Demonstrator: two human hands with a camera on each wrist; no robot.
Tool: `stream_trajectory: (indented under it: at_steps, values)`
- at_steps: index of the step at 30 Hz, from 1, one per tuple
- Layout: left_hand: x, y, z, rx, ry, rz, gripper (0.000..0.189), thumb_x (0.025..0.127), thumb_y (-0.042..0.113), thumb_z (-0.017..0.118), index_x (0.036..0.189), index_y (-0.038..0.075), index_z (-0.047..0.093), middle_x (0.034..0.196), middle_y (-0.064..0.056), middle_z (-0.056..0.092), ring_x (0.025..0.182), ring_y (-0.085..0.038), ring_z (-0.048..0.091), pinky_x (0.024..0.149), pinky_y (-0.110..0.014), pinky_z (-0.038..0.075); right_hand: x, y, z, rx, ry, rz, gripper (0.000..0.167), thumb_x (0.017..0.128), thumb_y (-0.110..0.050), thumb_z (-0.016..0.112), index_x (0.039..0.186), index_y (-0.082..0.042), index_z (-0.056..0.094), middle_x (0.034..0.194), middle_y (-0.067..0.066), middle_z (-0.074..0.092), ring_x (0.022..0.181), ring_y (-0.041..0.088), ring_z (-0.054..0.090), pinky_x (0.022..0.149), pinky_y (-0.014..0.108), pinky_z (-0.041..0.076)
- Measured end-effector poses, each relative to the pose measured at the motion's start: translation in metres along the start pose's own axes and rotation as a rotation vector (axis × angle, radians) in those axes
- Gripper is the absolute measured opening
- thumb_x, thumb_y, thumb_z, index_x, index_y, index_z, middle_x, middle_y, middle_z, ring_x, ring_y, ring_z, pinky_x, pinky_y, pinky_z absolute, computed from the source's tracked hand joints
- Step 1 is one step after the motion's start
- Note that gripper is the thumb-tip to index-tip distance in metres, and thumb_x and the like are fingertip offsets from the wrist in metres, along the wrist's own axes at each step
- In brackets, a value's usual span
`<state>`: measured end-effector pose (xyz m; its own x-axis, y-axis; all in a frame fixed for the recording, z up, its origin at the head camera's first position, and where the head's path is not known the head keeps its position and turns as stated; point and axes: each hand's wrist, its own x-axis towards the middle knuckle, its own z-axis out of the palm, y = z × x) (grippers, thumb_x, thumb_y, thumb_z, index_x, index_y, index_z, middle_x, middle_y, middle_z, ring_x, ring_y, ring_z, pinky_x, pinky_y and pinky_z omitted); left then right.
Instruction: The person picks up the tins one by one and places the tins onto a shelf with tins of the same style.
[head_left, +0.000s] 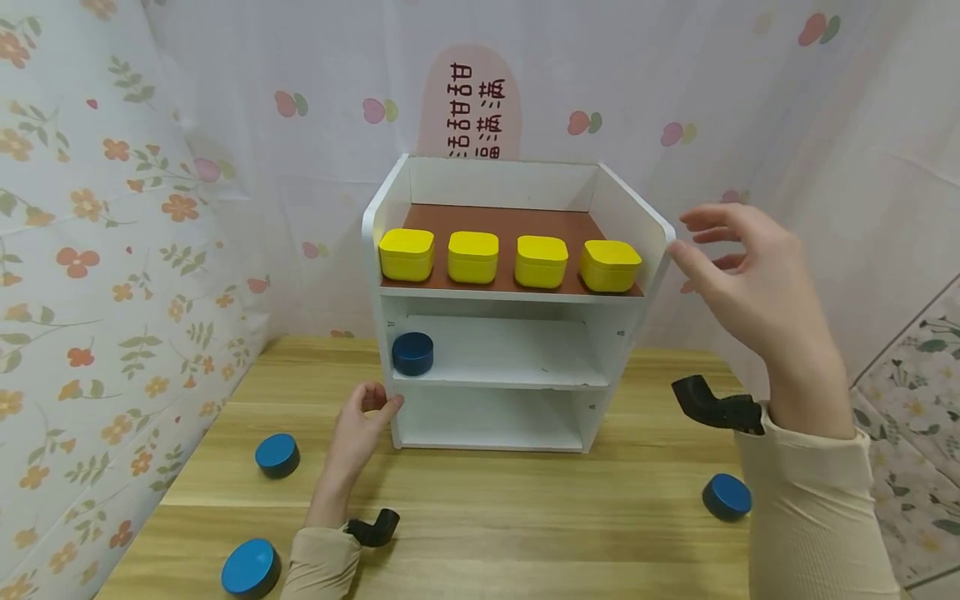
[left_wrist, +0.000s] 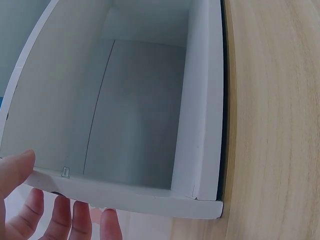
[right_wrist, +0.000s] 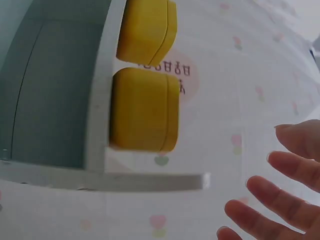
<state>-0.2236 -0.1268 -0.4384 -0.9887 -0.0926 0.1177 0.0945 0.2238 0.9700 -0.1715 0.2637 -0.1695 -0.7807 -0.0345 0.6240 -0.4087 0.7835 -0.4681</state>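
A white shelf unit (head_left: 504, 385) with three levels stands on the wooden table. On its brown top surface (head_left: 487, 218), several yellow lidded boxes (head_left: 472, 258) form a row along the front edge. One blue round tin (head_left: 412, 354) sits at the left end of the middle level. My left hand (head_left: 363, 421) holds the unit's left side panel (left_wrist: 115, 196) low down, its thumb (left_wrist: 17, 171) at the front edge and its fingers along the outer face. My right hand (head_left: 757, 275) is raised beside the upper right corner, fingers spread apart and holding nothing; the right wrist view shows a gap to the panel.
Two blue tins (head_left: 277, 456) lie on the table (head_left: 525, 533) at the left, and another blue tin (head_left: 726, 497) is at the right. A patterned curtain (head_left: 300, 208) hangs behind the shelf unit, with a floral sheet (head_left: 90, 292) along the left.
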Motion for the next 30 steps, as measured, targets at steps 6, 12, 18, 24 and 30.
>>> stream_trajectory:
  at_steps: [6,12,18,24,30]
  values:
    - [-0.001,0.005,0.0,0.01,-0.008,-0.024,0.031,0.095,0.024,0.067,0.112,0.004,0.051,0.113,-0.015,0.051,0.109,-0.026,0.048,0.085,-0.037,0.038,-0.035,0.037,0.008,0.052,0.076,0.081,0.038,0.094,-0.024,0.066,0.129,-0.008,0.06,0.121,-0.001,0.059,0.106,0.004,0.051,0.083,0.017,0.039]
    - [0.001,0.001,0.0,0.014,-0.008,-0.022,0.031,0.095,0.025,0.066,0.113,0.004,0.051,0.113,-0.015,0.052,0.109,-0.026,0.048,0.083,-0.037,0.038,-0.076,0.075,0.017,0.093,0.123,0.205,0.037,0.094,-0.022,0.067,0.129,-0.009,0.06,0.117,-0.009,0.059,0.105,0.0,0.053,0.081,0.01,0.039]
    - [0.001,-0.004,0.0,0.011,0.005,-0.001,0.034,0.094,0.029,0.068,0.111,0.006,0.052,0.111,-0.014,0.052,0.107,-0.025,0.048,0.083,-0.037,0.039,-0.117,0.108,0.025,0.073,0.109,0.323,0.039,0.095,-0.026,0.065,0.13,-0.011,0.059,0.116,-0.008,0.06,0.103,-0.005,0.051,0.08,0.008,0.037]
    - [0.002,-0.004,0.0,0.005,0.006,-0.001,0.033,0.094,0.029,0.068,0.11,0.006,0.051,0.111,-0.013,0.052,0.107,-0.025,0.048,0.084,-0.038,0.039,-0.148,0.137,0.032,0.051,0.062,0.366,0.042,0.095,-0.027,0.066,0.13,-0.004,0.057,0.107,-0.022,0.057,0.098,-0.008,0.051,0.075,0.006,0.037]
    - [0.002,-0.005,-0.001,0.01,0.005,0.011,0.034,0.094,0.029,0.068,0.11,0.005,0.051,0.11,-0.013,0.052,0.107,-0.026,0.048,0.083,-0.038,0.04,-0.179,0.163,0.038,0.039,-0.021,0.455,0.053,0.095,-0.032,0.066,0.135,-0.001,0.052,0.114,-0.016,0.056,0.097,-0.013,0.046,0.072,0.005,0.038]
